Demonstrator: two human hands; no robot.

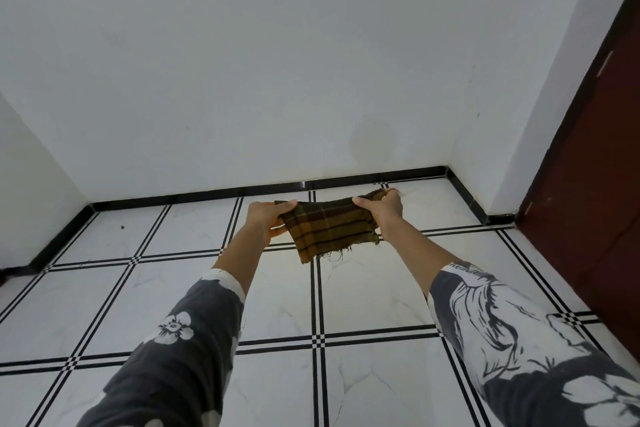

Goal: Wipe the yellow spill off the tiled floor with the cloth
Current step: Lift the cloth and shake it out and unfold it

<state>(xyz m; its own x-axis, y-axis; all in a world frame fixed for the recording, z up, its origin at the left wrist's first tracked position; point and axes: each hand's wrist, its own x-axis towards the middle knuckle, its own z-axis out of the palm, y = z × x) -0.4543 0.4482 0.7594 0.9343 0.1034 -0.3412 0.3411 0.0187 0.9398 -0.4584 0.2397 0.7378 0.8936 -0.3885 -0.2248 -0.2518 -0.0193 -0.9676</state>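
Note:
A brown and mustard checked cloth [327, 227] with frayed edges hangs stretched in the air between both hands, above the floor. My left hand [265, 220] grips its left edge, thumb on top. My right hand [382, 210] grips its right edge, fingers curled round the fabric. Below the cloth, a faint yellowish patch [287, 284] tints the white tiled floor [162, 302] around a black grout line. Whether that tint is the spill or a glare, I cannot tell.
White marble-look tiles with black striped borders cover the floor. A black skirting [242, 191] runs along white walls at the back and both sides. A dark red door [595, 191] stands at the right. A small dark speck [122, 227] lies at back left.

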